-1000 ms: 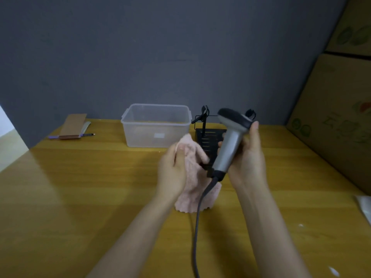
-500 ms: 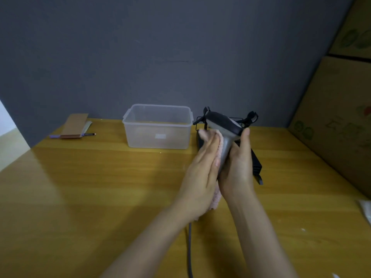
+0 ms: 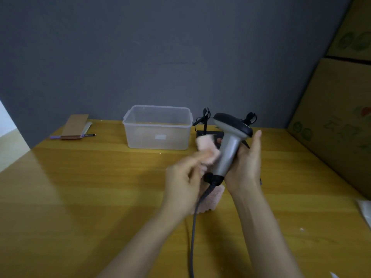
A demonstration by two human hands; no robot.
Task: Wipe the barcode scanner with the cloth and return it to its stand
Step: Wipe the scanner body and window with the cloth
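Observation:
My right hand point(image 3: 246, 163) holds a grey barcode scanner point(image 3: 228, 149) with a black head upright above the wooden table point(image 3: 80, 197), gripping its handle from the right. A grey cable point(image 3: 193, 227) hangs from the handle's base toward me. My left hand point(image 3: 184, 181), motion-blurred, holds a pink cloth point(image 3: 206, 149) pressed against the handle's left side; a cloth tail shows below the handle. The black stand point(image 3: 204, 127) rises behind the scanner, mostly hidden by it.
A clear plastic tub point(image 3: 157, 127) stands at the back, left of the stand. A cardboard piece and a pen point(image 3: 74, 127) lie at the far left. Cardboard boxes point(image 3: 337, 121) are stacked along the right. A white wrapper point(image 3: 365, 211) lies at the right edge.
My left hand with the cloth has slid down from the scanner's head to the handle's left side. The scanner's head and handle are uncovered again; my right hand keeps its grip.

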